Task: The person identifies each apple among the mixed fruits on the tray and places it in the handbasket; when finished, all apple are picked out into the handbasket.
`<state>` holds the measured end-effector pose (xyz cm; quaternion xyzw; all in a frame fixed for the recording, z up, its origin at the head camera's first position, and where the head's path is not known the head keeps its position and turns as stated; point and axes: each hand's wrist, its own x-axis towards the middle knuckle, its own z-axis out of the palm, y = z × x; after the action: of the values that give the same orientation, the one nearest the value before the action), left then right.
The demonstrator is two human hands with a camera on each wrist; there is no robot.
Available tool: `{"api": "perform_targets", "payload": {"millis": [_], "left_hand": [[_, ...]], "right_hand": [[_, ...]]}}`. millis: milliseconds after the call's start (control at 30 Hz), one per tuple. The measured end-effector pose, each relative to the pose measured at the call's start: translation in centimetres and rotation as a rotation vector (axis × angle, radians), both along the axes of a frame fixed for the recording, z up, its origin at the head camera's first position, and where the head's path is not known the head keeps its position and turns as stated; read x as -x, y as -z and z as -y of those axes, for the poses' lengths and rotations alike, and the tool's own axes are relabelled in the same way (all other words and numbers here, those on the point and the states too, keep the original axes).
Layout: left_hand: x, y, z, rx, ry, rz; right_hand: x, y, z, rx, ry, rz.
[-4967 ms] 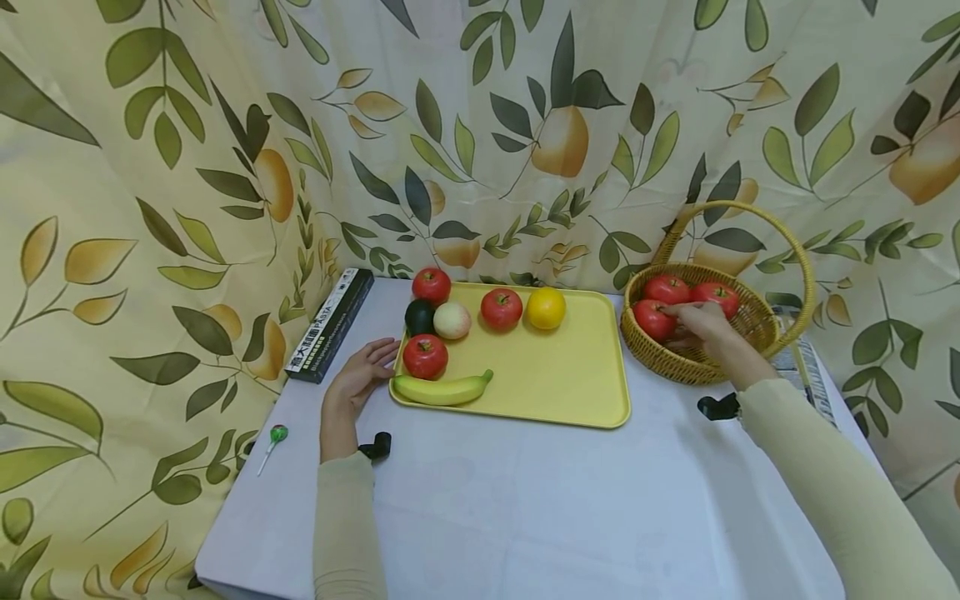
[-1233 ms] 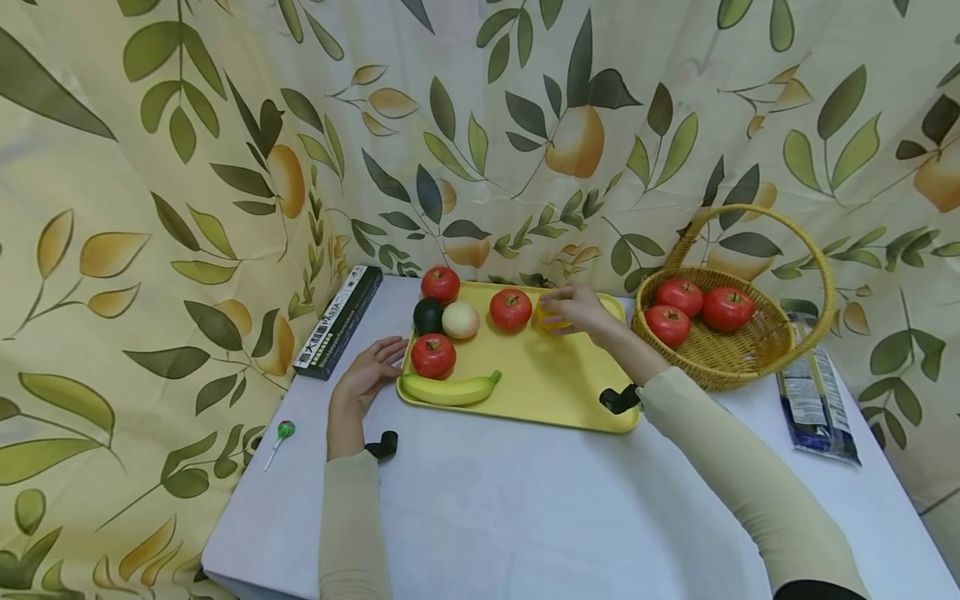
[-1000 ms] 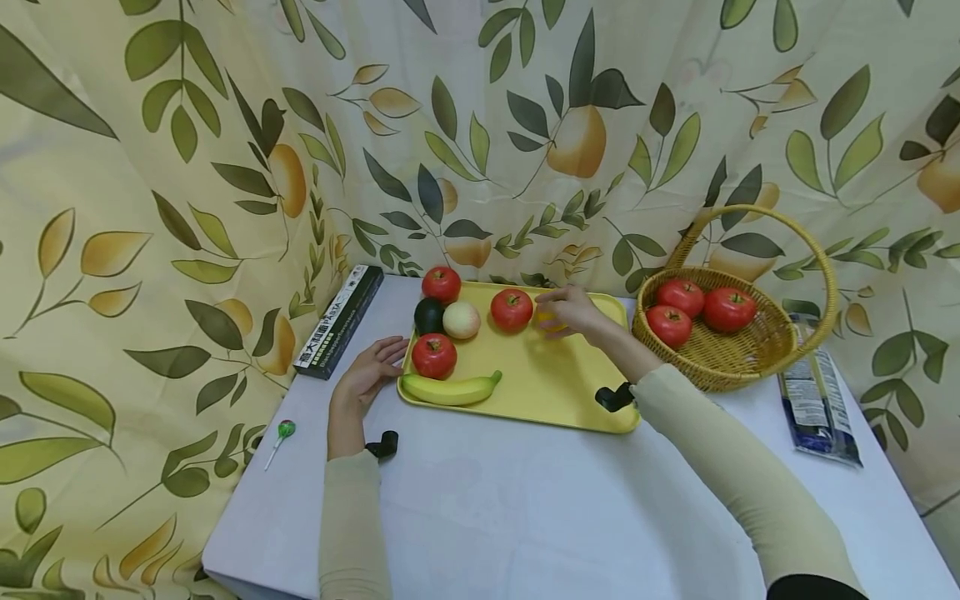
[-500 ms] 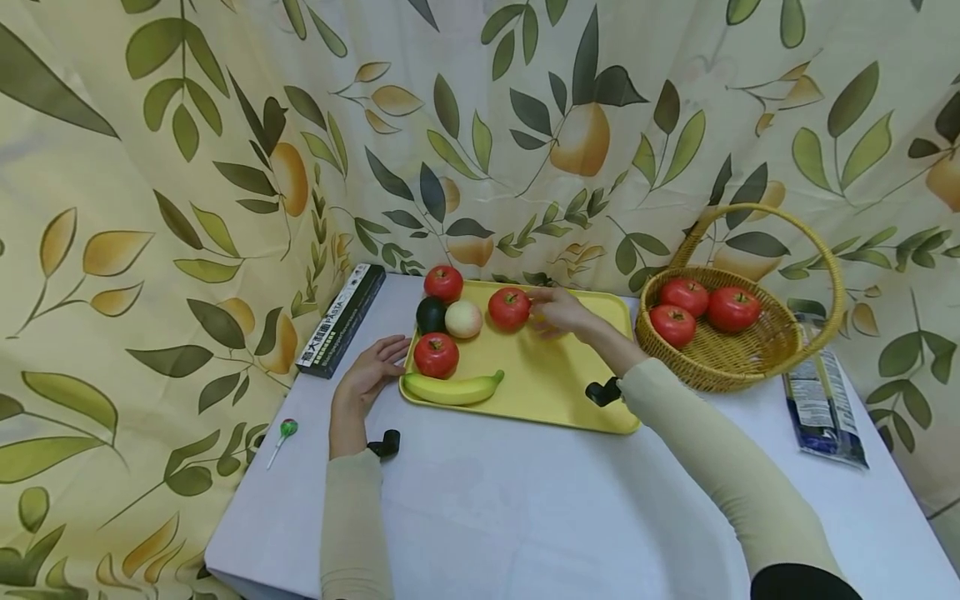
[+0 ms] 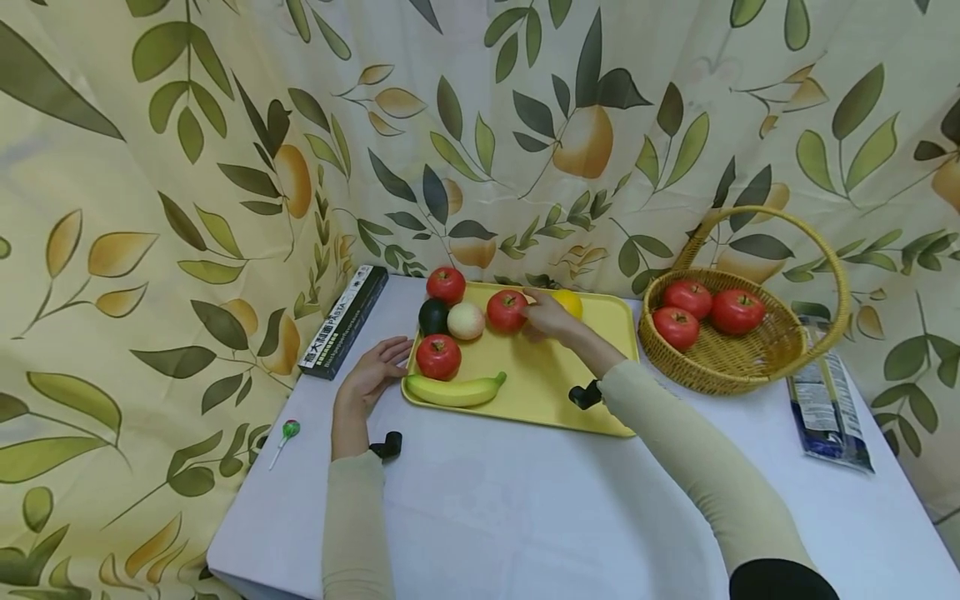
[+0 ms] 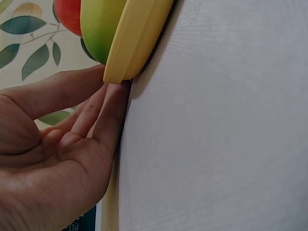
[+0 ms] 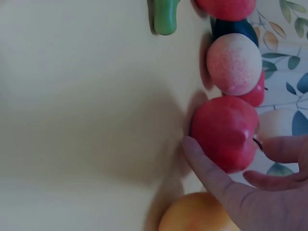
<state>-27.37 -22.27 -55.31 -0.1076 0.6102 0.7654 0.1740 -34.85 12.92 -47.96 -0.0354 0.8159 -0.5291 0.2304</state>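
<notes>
My left hand (image 5: 370, 371) rests its fingertips at the left edge of the yellow tray (image 5: 555, 383), close to a banana (image 5: 455, 390); in the left wrist view, the thumb (image 6: 72, 91) reaches the tray corner. On the tray, my right hand (image 5: 551, 318) holds a red apple (image 7: 226, 132), thumb on one side and fingers by the stem. A yellow-orange round fruit (image 7: 197, 214) lies just beside that hand. Left of the apple sit a pale pinkish peach (image 5: 466, 321), a dark avocado (image 5: 432, 317) and two more red apples, one behind (image 5: 446, 285) and one in front (image 5: 438, 357).
A wicker basket (image 5: 705, 375) with a tall handle stands right of the tray, with red apples (image 5: 737, 311) inside. A dark plastic packet (image 5: 828, 408) lies beyond it. Left lie a pasta box (image 5: 343, 323) and a lollipop (image 5: 289, 429). A patterned curtain (image 5: 495, 167) hangs behind.
My right hand has left the basket, passed over the yellow-orange fruit and come to the apple, which has shifted slightly left. My left hand has stayed at the tray's edge.
</notes>
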Motion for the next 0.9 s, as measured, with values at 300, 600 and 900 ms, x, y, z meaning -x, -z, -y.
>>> {"api": "perform_targets", "payload": {"millis": [300,600,900], "left_hand": [[-0.1,0.2,-0.2,-0.012,-0.008,-0.003],[0.0,0.2,-0.2,0.003,-0.017,0.010],[0.1,0.2,-0.1,0.004,-0.019,0.013]], "right_hand": [[0.4,1.0,1.6,-0.038,0.110,-0.033],[-0.3,0.7,2.0,-0.112,0.161,-0.085],[-0.6,0.7,2.4,-0.141,0.178,-0.140]]}}
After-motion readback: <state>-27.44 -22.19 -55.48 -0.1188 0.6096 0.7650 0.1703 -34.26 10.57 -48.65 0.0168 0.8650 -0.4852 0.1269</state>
